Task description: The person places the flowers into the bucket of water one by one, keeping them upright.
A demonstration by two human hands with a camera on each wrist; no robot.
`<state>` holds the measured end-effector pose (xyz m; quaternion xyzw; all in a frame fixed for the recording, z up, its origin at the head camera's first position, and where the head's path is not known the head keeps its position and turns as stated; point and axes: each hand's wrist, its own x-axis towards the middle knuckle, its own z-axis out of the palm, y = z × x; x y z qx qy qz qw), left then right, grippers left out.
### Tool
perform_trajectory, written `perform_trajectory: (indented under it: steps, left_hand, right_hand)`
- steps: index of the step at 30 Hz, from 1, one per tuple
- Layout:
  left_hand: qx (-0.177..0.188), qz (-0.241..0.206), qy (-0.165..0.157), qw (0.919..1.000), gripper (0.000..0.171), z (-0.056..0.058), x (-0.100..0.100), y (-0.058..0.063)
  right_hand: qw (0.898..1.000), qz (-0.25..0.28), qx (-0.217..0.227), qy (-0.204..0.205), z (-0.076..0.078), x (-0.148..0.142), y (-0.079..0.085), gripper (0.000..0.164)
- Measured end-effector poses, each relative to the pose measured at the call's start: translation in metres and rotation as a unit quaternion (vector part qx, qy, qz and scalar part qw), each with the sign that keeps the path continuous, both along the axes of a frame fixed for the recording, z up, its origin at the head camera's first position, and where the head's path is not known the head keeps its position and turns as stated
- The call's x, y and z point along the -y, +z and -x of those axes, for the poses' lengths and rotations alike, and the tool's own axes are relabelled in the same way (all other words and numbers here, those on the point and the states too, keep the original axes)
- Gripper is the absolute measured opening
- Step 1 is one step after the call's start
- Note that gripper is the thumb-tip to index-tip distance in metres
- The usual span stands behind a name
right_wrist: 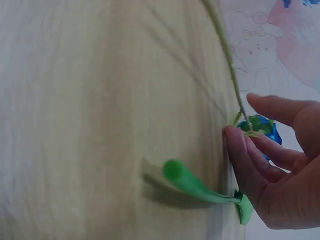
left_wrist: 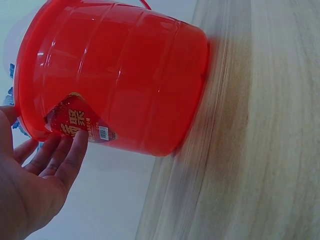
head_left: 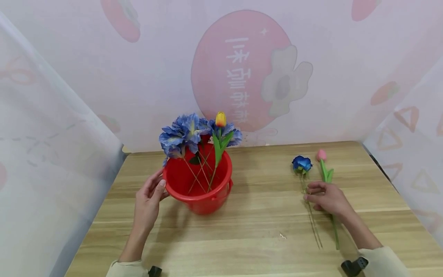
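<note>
A red bucket (head_left: pixel 209 206) stands left of the table's middle, holding blue flowers (head_left: pixel 187 132) and a yellow-orange tulip (head_left: pixel 220 120) on thin stems. My left hand (head_left: pixel 149 198) touches the bucket's left side, thumb near the rim. In the left wrist view its fingers (left_wrist: pixel 70 160) lie extended along the outer wall by a red label (left_wrist: pixel 75 117). On the right, my right hand (head_left: pixel 327 198) reaches over a blue rose (head_left: pixel 302 164) and a pink tulip (head_left: pixel 321 156). The rose's stem (right_wrist: pixel 231 67) passes between thumb and forefinger, whose tips stand apart. Part of the tulip's stem is hidden under the hand.
The wooden table (head_left: pixel 256 219) carries both loose flowers side by side, with their stem ends toward me. A small pale scrap (head_left: pixel 283 235) lies near the front. A printed cloth wall (head_left: pixel 166 69) rises behind the table, with more cloth at both sides.
</note>
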<state>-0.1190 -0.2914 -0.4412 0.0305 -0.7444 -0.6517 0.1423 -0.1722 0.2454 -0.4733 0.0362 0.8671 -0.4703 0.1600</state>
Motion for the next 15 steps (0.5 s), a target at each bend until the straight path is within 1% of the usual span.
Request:
perform_trajectory:
  steps: [6,10,15]
  left_hand:
    - [0.001,-0.001,0.0,1.0,0.047,-0.001,0.0,0.0]
    - [0.003,-0.001,-0.001,1.0,0.047,-0.001,-0.001,0.001]
    - [0.008,0.005,0.002,1.0,0.048,0.0,0.0,0.0]
  right_hand:
    - [1.0,0.001,0.002,-0.01,0.0,0.005,0.0,0.049]
    - [1.0,0.001,-0.001,-0.006,-0.002,0.007,0.008,0.046]
    - [1.0,0.01,-0.005,0.0,-0.002,0.012,0.021,0.048]
